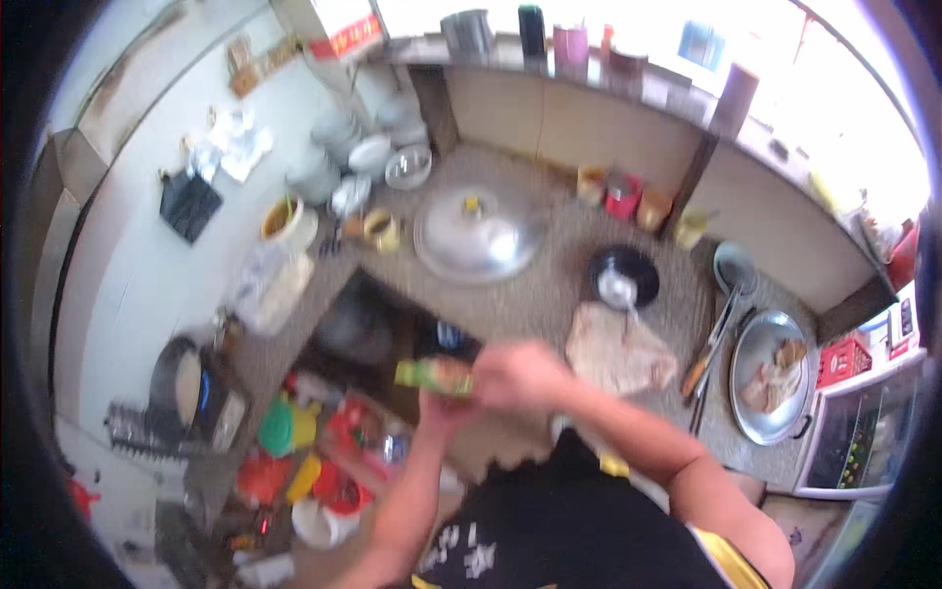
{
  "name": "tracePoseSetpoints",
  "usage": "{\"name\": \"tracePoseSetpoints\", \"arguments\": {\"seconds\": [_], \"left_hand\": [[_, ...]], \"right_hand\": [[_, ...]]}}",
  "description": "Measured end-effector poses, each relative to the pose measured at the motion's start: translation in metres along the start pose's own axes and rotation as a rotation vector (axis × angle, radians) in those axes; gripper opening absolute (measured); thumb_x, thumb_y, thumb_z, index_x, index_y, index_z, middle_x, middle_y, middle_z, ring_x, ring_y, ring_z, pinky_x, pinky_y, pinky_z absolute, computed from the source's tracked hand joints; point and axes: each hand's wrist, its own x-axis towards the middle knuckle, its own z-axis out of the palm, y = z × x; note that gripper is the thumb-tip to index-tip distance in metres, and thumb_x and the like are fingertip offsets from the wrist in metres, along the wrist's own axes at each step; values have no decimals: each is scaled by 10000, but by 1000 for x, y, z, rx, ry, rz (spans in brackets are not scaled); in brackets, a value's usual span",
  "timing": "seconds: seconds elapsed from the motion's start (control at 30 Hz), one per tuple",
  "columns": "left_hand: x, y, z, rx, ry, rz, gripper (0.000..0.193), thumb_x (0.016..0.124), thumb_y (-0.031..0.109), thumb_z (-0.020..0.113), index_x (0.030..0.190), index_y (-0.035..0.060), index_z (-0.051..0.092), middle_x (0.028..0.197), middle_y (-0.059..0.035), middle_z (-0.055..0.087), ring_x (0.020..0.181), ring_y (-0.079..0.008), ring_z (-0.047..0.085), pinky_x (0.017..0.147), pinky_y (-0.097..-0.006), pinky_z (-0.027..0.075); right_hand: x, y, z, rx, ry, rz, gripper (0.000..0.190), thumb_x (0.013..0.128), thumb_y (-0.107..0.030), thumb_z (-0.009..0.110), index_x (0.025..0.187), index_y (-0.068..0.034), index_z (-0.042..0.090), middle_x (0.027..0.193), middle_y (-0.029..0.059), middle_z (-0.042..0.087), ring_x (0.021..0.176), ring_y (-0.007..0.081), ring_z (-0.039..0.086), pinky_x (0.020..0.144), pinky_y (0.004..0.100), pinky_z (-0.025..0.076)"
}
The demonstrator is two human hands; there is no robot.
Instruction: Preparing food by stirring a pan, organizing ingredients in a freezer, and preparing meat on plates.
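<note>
Close together in front of my chest, both hands are on a small green packet (pixel 416 374), which is blurred. My left hand (pixel 444 409) grips it from below. At its right end, the fingers of my right hand (pixel 521 374) are closed around the edge. Beyond my right hand, a pale flat piece of raw meat or skin (pixel 620 352) lies on the counter (pixel 526 324). A black bowl (pixel 644 274) with something white in it stands just behind that piece.
A domed metal lid (pixel 471 243) sits at mid-counter. On the left, a pan (pixel 163 383) stands over a blue flame. A metal basin (pixel 745 353) holding meat is at right, beside long-handled utensils (pixel 710 350). Plastic tubs (pixel 327 526) crowd the lower left.
</note>
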Motion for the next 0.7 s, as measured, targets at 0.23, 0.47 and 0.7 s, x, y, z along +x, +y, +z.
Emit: {"name": "tracePoseSetpoints", "arguments": {"seconds": [0.23,0.47,0.7], "left_hand": [[119,-89,101,380,576,227,788,892,709,417,1462,165,433,1552,-153,362,1412,-409,331,1138,-622,217],[163,-145,116,465,612,259,790,914,723,358,1487,181,404,1557,-147,357,1429,-398,316,1143,-630,209],[184,-160,111,493,674,296,803,912,738,349,1495,187,387,1559,-140,351,1426,-392,327,1131,-645,241]], "right_hand": [[-104,115,-89,236,667,180,124,848,-95,715,954,-47,671,851,95,626,682,203,622,613,315,517],[-129,152,-82,20,788,94,162,810,-91,740,963,-69,690,911,76,651,687,202,637,593,321,516],[-131,190,-89,31,720,116,156,773,-122,756,899,-94,670,970,71,642,875,285,656,720,391,538]]}}
